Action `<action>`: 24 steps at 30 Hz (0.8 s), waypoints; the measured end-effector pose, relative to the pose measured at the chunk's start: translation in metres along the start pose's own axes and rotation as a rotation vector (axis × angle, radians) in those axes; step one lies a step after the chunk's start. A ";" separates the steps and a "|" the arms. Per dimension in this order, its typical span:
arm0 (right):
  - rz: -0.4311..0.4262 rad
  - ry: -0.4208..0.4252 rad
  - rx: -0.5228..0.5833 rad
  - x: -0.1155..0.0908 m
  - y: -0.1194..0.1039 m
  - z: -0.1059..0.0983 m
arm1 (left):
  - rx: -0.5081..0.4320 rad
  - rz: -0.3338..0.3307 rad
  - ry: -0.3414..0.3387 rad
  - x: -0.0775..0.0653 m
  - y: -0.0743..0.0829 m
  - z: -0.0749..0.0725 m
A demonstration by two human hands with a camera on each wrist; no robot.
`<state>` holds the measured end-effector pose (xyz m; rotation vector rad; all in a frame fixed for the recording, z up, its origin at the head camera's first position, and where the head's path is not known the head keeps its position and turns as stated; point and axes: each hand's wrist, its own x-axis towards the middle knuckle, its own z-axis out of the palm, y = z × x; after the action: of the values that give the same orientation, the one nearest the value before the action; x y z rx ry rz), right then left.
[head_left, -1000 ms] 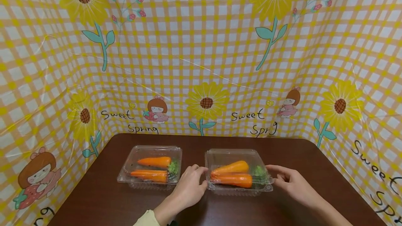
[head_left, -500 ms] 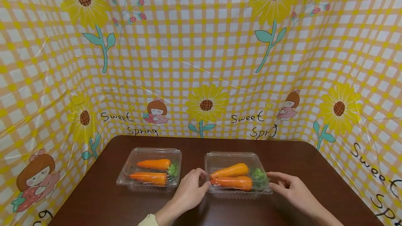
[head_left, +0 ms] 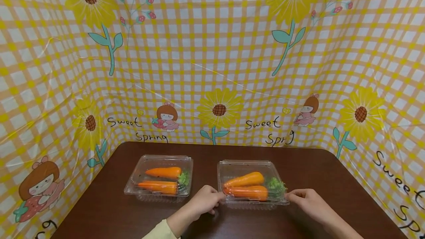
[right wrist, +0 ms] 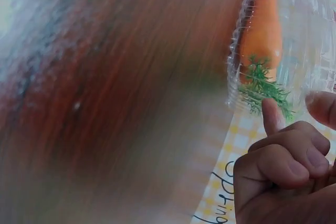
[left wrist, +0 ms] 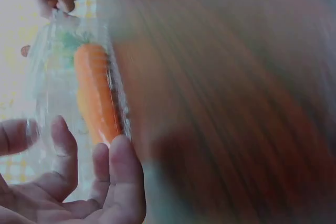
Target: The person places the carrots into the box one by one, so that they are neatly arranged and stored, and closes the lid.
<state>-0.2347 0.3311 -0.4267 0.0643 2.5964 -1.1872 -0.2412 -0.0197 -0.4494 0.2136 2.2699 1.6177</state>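
A clear plastic clamshell container stands at the middle right of the table in the head view. Inside lie two orange carrots with green leafy tops, seen through the plastic. At its front left corner my left hand pinches the rim between thumb and finger. My right hand pinches the front right corner, its other fingers curled in the right wrist view. From the left wrist, one carrot shows lengthwise behind my fingertips.
A second clear clamshell container, also with two carrots and green tops, stands to the left. The dark brown table meets a yellow checked cloth with sunflowers along its back and sides.
Both hands have moved from the container's sides to its front corners and now pinch them. The left hand's fingers have curled in. Neither container has visibly shifted on the table.
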 end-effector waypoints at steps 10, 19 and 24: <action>0.017 -0.091 0.099 -0.004 -0.002 0.004 | -0.118 -0.016 0.034 0.002 -0.002 0.008; -0.030 -0.233 0.264 -0.001 0.005 -0.001 | -0.131 -0.019 0.050 0.004 -0.004 0.013; -0.045 -0.252 0.315 -0.001 0.007 0.000 | -0.137 -0.041 0.039 0.003 -0.003 0.013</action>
<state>-0.2328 0.3356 -0.4320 -0.0751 2.1897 -1.5050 -0.2395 -0.0086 -0.4564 0.1011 2.1660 1.7620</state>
